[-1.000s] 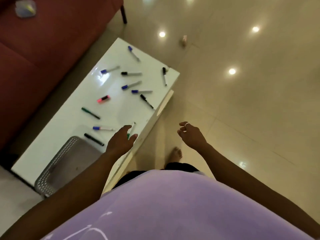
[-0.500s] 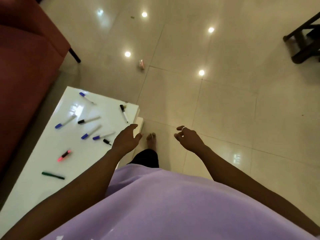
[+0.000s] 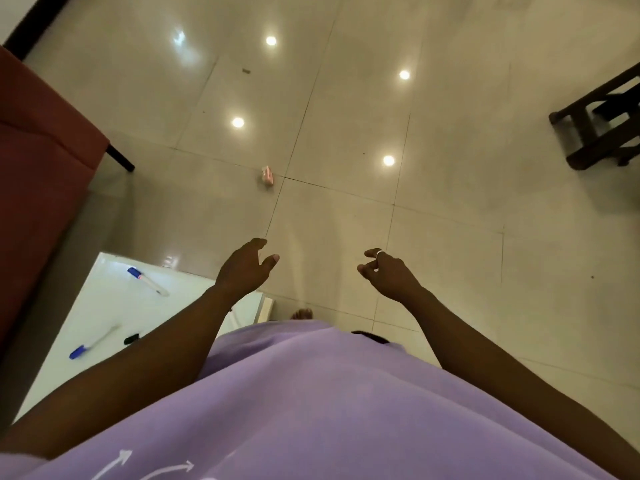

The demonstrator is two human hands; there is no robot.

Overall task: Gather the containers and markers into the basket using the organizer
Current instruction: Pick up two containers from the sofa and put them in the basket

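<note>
Only the far end of the white table [image 3: 104, 306] shows at lower left. On it lie a blue-capped marker [image 3: 147, 281], a second blue-capped marker [image 3: 91, 342] and the black cap of another marker [image 3: 131, 338], the rest hidden by my arm. My left hand [image 3: 246, 266] hovers past the table's far corner, fingers apart and holding nothing. My right hand [image 3: 389, 273], with a ring on one finger, hangs over the floor with fingers loosely curled and nothing in it. The basket, organizer and containers are out of view.
A red sofa [image 3: 38, 188] with a dark leg stands left of the table. A small pink and white object [image 3: 267, 175] lies on the tiled floor ahead. Dark wooden furniture [image 3: 602, 123] sits at the right edge. My bare foot [image 3: 302, 314] shows below the hands.
The view has swung up and to the right, away from the table. The basket and most markers have left the frame. Both hands stayed raised and empty.
</note>
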